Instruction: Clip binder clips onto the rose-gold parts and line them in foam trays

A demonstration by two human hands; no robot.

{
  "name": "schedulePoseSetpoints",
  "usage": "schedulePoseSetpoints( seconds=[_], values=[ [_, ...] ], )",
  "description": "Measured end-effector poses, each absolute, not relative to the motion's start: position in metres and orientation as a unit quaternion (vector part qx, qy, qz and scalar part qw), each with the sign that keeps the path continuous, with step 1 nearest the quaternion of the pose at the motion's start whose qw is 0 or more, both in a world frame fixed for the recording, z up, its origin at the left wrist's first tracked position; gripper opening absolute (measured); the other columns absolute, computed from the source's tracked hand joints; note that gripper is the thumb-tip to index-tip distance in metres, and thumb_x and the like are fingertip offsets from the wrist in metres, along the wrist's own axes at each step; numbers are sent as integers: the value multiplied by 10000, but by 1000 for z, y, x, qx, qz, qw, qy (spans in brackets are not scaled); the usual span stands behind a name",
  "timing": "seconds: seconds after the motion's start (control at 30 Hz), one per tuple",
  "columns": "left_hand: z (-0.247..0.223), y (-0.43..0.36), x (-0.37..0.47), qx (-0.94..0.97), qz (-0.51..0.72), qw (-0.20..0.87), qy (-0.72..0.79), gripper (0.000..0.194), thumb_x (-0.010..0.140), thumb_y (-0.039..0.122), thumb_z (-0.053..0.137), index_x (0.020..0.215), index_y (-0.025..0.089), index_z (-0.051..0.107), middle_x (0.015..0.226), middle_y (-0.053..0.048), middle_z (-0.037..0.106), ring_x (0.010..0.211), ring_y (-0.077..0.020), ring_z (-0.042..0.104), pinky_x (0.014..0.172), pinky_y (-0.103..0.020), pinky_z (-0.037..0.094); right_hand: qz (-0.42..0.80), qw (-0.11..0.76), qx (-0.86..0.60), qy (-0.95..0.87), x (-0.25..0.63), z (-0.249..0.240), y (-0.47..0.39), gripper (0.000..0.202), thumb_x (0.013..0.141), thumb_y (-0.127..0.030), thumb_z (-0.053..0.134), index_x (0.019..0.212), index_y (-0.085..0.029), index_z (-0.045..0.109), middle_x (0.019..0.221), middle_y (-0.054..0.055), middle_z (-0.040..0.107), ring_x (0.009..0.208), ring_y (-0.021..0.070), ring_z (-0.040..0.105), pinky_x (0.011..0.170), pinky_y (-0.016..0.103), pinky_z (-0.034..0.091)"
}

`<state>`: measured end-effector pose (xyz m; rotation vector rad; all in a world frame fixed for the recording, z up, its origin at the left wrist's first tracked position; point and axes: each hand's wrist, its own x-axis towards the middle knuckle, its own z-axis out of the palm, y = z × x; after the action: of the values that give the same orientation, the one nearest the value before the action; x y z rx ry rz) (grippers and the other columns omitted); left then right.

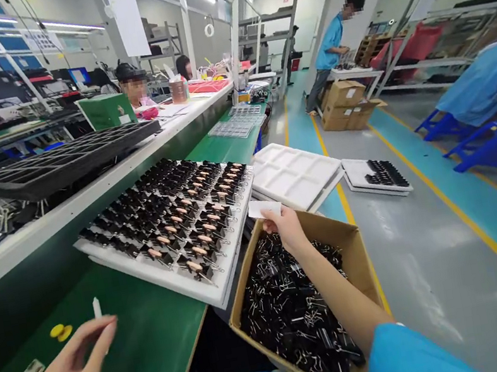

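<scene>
My left hand (75, 364) is over the green tabletop (152, 350), thumb and fingers pinched together. A slim white pointed stick (97, 307) shows above and below the pinch and appears to be held there; the fingers cover its middle. Between thumb and fingertips of my right hand (289, 230) is a small white slip (264, 208), held above a cardboard box (343, 246). Loose black binder clips (293, 306) fill much of the box. To its left, a white tray (159, 278) carries rows of black binder clips, some with pale pinkish pieces between them.
Yellow round pieces (61, 332) lie by my left hand. A black compartment tray (66, 160) rests on the white shelf ledge. Empty-celled white trays (296, 168) stand beyond the box. Blue stools (496, 148) and a person in blue (332, 43) are at the right.
</scene>
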<state>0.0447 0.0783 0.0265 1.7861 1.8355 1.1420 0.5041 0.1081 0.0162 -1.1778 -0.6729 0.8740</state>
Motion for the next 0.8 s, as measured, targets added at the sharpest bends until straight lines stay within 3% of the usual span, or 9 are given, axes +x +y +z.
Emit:
schedulePoseSetpoints(
  seconds=[0.17, 0.33, 0.53, 0.8],
  values=[
    [87, 164, 219, 858, 318, 149, 376, 246, 953, 426, 589, 938, 243, 753, 1020, -57, 768, 994, -243, 685, 929, -389, 546, 458, 657, -525, -288, 515, -1, 141, 315, 674, -354, 791, 874, -152, 657, 674, 33, 719, 470, 121, 599, 417, 220, 415],
    [84, 229, 329, 956, 208, 44, 204, 183, 932, 248, 610, 1057, 217, 741, 1207, -86, 730, 1188, -285, 583, 1036, -476, 469, 451, 666, -529, -269, 515, 6, 148, 266, 699, -316, 735, 894, -181, 616, 649, 17, 722, 439, 142, 610, 392, 228, 413],
    [77, 258, 356, 981, 110, 22, 161, 198, 948, 229, 570, 954, 232, 769, 1108, -48, 774, 1149, -290, 559, 990, -469, 449, 445, 667, -532, -271, 525, 6, 149, 203, 732, -303, 705, 865, -199, 593, 655, 8, 721, 444, 158, 621, 393, 245, 421],
    [87, 268, 367, 978, 109, 36, 174, 243, 955, 254, 550, 942, 251, 793, 1049, -47, 792, 1173, -295, 569, 1014, -489, 460, 464, 648, -537, -278, 503, -1, 169, 204, 766, -329, 713, 877, -221, 580, 639, -19, 691, 455, 168, 625, 404, 256, 415]
  ],
)
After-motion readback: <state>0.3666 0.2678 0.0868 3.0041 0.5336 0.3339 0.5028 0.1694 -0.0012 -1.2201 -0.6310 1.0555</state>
